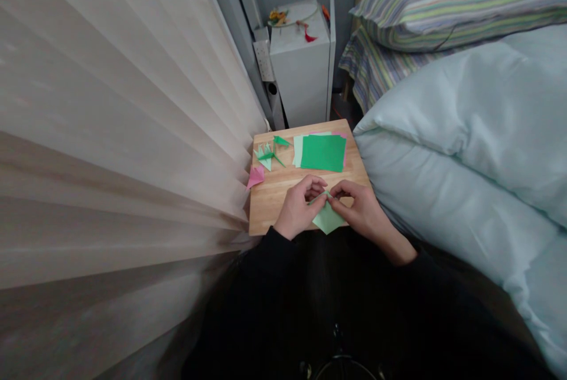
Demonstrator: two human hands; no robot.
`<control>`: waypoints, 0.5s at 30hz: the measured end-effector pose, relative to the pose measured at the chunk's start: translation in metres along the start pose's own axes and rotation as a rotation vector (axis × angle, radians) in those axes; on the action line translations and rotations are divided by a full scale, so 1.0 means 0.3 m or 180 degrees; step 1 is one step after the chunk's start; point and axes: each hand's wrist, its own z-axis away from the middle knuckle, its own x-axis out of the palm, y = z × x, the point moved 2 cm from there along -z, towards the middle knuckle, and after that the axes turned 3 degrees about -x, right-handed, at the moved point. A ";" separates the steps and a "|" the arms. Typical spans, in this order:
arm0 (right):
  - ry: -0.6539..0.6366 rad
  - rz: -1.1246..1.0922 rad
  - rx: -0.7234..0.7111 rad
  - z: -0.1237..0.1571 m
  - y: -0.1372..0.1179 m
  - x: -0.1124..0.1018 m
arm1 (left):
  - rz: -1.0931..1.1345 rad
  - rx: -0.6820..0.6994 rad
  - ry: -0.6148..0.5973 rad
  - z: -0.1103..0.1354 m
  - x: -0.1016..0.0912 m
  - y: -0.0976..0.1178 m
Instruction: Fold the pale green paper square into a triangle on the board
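Observation:
Both hands hold a folded light green sheet of origami paper (328,220) above the near edge of a small wooden table (274,205). My left hand (302,205) pinches its upper left part between thumb and fingers. On the other side, my right hand (357,205) pinches near the top corner, and the two thumbs almost meet there. The lower part of the paper hangs down as a point. Fingers hide some of its upper folds. Just beyond the hands lies a stack of paper sheets, with a dark green sheet (323,153) on top and paler green and pink edges showing.
Folded green paper figures (272,155) and a pink folded piece (256,176) lie at the table's left side. A pleated curtain (177,132) borders the left. A bed with a pale blue quilt (465,132) stands right. Behind is a white cabinet (301,78).

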 end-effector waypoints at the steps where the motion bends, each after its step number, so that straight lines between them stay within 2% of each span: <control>1: 0.0017 0.0020 0.0006 -0.001 -0.003 0.000 | 0.0024 -0.0001 -0.0041 0.001 0.000 -0.001; 8: 0.0041 -0.0439 0.0062 -0.003 0.000 0.003 | 0.0151 -0.0030 -0.0172 0.000 -0.004 0.000; 15: 0.0208 -0.0553 0.0183 -0.007 0.005 -0.018 | 0.0629 -0.0278 -0.0034 -0.013 -0.019 0.003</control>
